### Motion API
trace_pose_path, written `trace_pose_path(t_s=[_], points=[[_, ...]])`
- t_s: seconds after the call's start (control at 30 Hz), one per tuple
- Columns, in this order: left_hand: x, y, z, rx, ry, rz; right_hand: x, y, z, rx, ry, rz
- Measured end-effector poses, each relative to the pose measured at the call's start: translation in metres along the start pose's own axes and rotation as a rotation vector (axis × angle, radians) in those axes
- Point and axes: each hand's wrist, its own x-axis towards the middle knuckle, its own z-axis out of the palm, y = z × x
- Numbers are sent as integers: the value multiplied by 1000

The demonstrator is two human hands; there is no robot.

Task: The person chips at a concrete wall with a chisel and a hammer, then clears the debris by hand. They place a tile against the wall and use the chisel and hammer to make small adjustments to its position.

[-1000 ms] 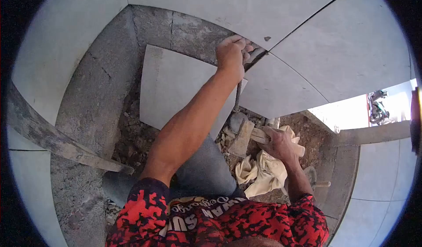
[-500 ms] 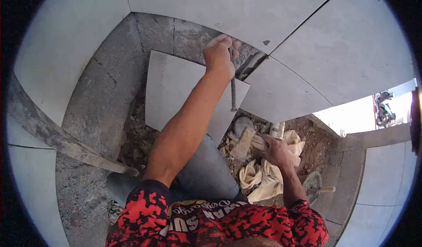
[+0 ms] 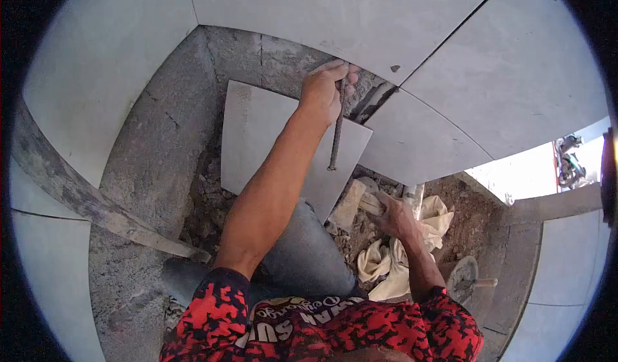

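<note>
My left hand (image 3: 325, 95) is closed around the upper part of a long ribbed steel rod chisel (image 3: 337, 140). Its upper end is near the lower edge of a large wall tile (image 3: 309, 14), where my fingers partly hide it. The flattened lower end hangs in front of a loose pale tile (image 3: 257, 130) leaning against the bare wall. Lower right, my right hand (image 3: 396, 217) grips the handle of a hammer (image 3: 346, 206) with a dusty, blocky head. The hammer head is apart from the chisel, below its free end.
Bare concrete wall (image 3: 161, 117) shows left of the leaning tile. A long dusty board (image 3: 109, 201) slants in from the left. Cream cloth (image 3: 389, 268), a pale pipe (image 3: 415, 194), rubble and a round, wood-handled tool (image 3: 463, 275) lie at the right.
The chisel's lower end has swung slightly left and down. The hammer and my right hand have shifted slightly left. The whole view has moved a little.
</note>
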Motion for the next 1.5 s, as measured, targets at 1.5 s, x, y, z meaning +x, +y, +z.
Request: trace_pose_path(t_s=[1.5], points=[[-6, -10, 7, -13, 35, 80, 24, -44, -38, -693, -118, -552]])
